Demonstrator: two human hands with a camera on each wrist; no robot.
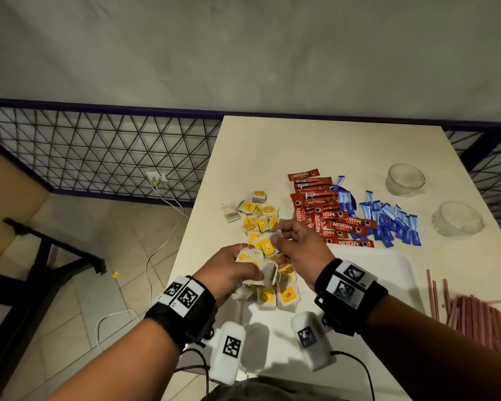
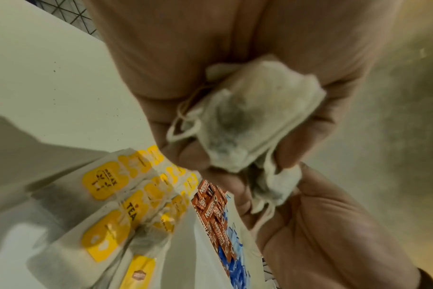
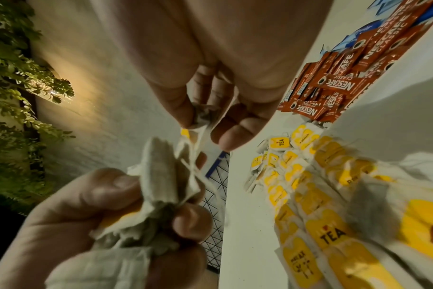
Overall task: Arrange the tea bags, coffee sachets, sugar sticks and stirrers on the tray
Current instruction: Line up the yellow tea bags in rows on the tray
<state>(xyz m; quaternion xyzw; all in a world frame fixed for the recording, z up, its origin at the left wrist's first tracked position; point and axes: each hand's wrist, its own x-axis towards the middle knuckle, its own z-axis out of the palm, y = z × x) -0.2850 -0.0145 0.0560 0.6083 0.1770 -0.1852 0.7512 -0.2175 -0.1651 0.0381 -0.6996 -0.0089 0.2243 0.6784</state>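
From the head view, the left hand (image 1: pixel 232 267) clutches a bunch of tea bags (image 1: pixel 262 269), and the right hand (image 1: pixel 298 247) pinches one bag out of that bunch. More tea bags lie beneath and beyond both hands; coffee sachets (image 1: pixel 327 215) and sugar sticks (image 1: pixel 388 221) sit beyond the right hand, stirrers (image 1: pixel 480 316) to its right. The white tray (image 1: pixel 388 273) appears to lie under the right wrist. The left wrist view shows fingers curled round crumpled bags (image 2: pixel 250 121). The right wrist view shows thumb and fingertips (image 3: pixel 225 135) nipping a bag's edge.
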